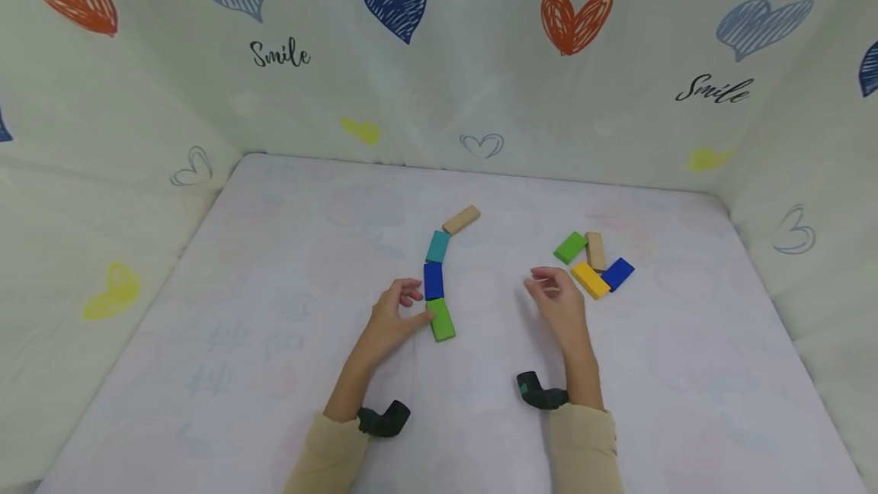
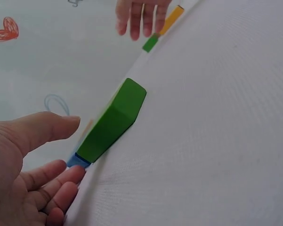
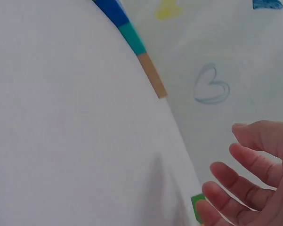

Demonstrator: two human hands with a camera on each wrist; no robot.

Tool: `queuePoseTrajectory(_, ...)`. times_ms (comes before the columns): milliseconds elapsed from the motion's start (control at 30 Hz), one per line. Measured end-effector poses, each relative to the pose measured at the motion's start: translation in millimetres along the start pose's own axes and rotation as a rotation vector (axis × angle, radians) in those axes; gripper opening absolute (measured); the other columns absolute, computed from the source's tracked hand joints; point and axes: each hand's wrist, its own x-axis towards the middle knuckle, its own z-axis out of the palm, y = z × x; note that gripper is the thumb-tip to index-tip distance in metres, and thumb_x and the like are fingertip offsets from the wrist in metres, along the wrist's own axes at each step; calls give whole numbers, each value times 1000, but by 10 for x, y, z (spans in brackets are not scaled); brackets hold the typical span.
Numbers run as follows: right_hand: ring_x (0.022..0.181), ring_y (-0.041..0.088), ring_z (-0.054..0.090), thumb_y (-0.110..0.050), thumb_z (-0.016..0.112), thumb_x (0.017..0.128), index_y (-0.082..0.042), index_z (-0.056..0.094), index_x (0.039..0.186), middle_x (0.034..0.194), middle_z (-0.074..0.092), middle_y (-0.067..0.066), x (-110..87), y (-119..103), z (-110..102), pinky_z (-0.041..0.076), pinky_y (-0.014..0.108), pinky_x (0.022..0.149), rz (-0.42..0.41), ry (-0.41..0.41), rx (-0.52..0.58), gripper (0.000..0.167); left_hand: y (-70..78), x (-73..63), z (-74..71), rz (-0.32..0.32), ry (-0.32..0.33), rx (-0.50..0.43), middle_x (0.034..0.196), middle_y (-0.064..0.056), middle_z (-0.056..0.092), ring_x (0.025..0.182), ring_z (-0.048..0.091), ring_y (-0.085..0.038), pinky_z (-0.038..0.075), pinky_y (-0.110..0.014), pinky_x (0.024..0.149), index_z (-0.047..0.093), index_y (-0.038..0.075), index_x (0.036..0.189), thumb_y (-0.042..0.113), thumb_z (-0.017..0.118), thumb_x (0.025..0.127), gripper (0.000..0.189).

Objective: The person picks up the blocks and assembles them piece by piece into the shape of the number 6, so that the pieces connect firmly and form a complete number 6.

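A curved row of flat blocks lies on the table: a green block [image 1: 442, 320] nearest, then a blue block [image 1: 434, 281], a teal block [image 1: 437, 247] and a plain wood block [image 1: 462, 219] farthest. My left hand [image 1: 391, 324] is at the row's left side, thumb by the green block [image 2: 114, 121] and loosely bent fingers beside the blue one; nothing is gripped. My right hand [image 1: 559, 302] hovers with relaxed, spread fingers and holds nothing. Right beyond it lie a yellow block [image 1: 591, 280], a second green block [image 1: 571, 248], another wood block [image 1: 596, 251] and a second blue block [image 1: 617, 274].
White cloth covers the table [image 1: 288, 250]. A pale curtain [image 1: 480, 82] printed with hearts and the word Smile hangs behind and at both sides. Each wrist carries a dark camera mount, the left one [image 1: 386, 419] and the right one [image 1: 540, 392].
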Motion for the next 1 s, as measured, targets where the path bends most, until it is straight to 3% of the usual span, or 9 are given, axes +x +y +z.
queuePoseTrajectory(200, 104, 16, 49, -28, 58, 91, -7, 55, 118, 118, 52, 7, 18, 157, -242, 39, 14, 79, 92, 241, 11, 34, -5, -58, 5, -5, -8, -12, 107, -3, 57, 100, 47, -19, 40, -36, 84, 49, 12, 122, 21, 73, 79, 50)
queuePoseTrajectory(400, 96, 11, 42, -25, 58, 91, -6, 55, 121, 117, 43, 7, 44, 314, -377, 37, 16, 78, 193, 393, 7, 36, -11, -149, 41, -20, -11, -13, 106, -2, 57, 100, 47, -18, 38, -35, 84, 50, 12, 121, 19, 73, 78, 49)
queuePoseTrajectory(533, 95, 10, 41, -29, 58, 90, -10, 51, 128, 120, 40, 6, 49, 399, -453, 38, 16, 75, 292, 396, -16, 43, -15, -197, 74, -14, -4, -6, 106, -1, 56, 100, 46, -18, 35, -35, 85, 50, 12, 119, 19, 74, 77, 49)
queuePoseTrajectory(700, 98, 15, 41, -28, 58, 90, -12, 49, 132, 119, 39, 9, 63, 447, -490, 38, 19, 76, 347, 357, -39, 45, -19, -219, 90, 16, 16, 4, 106, -1, 56, 100, 46, -18, 31, -37, 87, 51, 12, 118, 17, 74, 76, 48)
queuePoseTrajectory(1000, 95, 20, 38, -23, 57, 90, -11, 47, 134, 114, 39, 13, 72, 432, -473, 35, 27, 77, 319, 303, -103, 46, -5, -207, 98, 36, 7, 19, 105, 0, 56, 99, 45, -17, 31, -38, 87, 52, 13, 118, 17, 74, 77, 47)
